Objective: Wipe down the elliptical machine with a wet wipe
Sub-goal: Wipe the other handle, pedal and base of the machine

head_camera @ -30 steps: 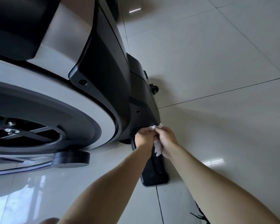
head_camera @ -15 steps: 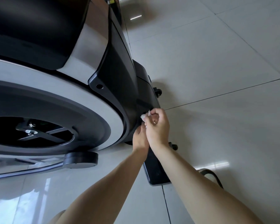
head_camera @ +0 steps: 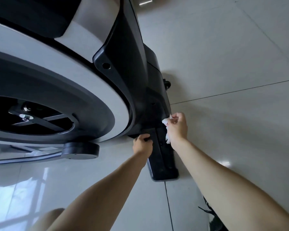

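Low beside the glossy black-and-white plastic elliptical machine (head_camera: pixel 123 64), the right hand (head_camera: pixel 177 127) pinches a crumpled white wet wipe (head_camera: pixel 165 121) at its lower edge while the left hand (head_camera: pixel 143 144) grips the black floor stabiliser bar (head_camera: pixel 162 160), so wiping seems partway, the bar likely yet undone

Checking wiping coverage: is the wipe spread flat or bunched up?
Bunched: the wipe is crumpled in the right hand, a tail hanging below it.
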Demonstrator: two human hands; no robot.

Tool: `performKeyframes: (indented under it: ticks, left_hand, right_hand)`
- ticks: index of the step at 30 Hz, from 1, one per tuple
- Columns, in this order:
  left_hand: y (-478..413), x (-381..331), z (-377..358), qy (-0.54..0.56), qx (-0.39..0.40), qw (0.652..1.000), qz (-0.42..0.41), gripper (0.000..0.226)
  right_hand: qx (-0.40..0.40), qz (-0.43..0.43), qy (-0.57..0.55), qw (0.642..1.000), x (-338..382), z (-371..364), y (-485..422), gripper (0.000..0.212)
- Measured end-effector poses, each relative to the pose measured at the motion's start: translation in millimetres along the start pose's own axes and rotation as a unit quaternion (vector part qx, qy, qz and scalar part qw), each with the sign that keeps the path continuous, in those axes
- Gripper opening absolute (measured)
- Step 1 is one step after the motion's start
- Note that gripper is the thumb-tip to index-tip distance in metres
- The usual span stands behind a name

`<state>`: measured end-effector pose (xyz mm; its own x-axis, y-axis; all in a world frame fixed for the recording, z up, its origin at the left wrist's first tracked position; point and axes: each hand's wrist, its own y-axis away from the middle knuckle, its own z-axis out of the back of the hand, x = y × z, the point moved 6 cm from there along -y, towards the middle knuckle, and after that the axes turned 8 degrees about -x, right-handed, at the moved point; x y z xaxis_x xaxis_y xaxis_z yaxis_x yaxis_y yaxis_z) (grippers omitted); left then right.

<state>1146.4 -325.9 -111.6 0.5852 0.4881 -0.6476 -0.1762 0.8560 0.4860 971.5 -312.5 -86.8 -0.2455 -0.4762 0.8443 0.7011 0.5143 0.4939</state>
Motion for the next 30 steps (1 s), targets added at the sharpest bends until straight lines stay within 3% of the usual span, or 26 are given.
performKeyframes:
  ticks: [4,7,11,14,18,22,27,30]
  left_hand:
    - [5,23,-8,-0.014,0.032,0.999,-0.024,0.055]
    - [6,29,-6,-0.049,0.042,0.996,-0.058,0.065]
    - [7,40,-5,-0.120,0.064,0.984,-0.116,0.075]
    - [3,43,-5,-0.144,0.073,0.978,-0.131,0.080]
    - [8,41,-10,-0.195,0.096,0.966,-0.137,0.086]
    - [19,42,-22,-0.243,0.112,0.957,-0.117,0.091]
    - [22,42,-25,-0.286,0.106,0.946,-0.108,0.093]
    - [22,40,-27,-0.297,0.108,0.943,-0.103,0.096]
  right_hand:
    - [0.031,-0.030,0.116,0.992,-42,-11,-11,0.020]
    - [0.040,0.011,0.191,0.981,-55,-21,-14,0.007]
    - [0.102,0.143,0.335,0.926,-47,-37,0,0.012]
    - [0.138,0.193,0.424,0.874,-55,-25,20,0.013]
    - [0.161,0.237,0.470,0.835,-80,5,51,0.018]
    - [0.175,0.212,0.481,0.833,-90,12,55,0.018]
    - [0.104,0.184,0.426,0.880,-76,10,40,0.016]
    - [0.108,0.180,0.440,0.873,-94,14,66,0.011]
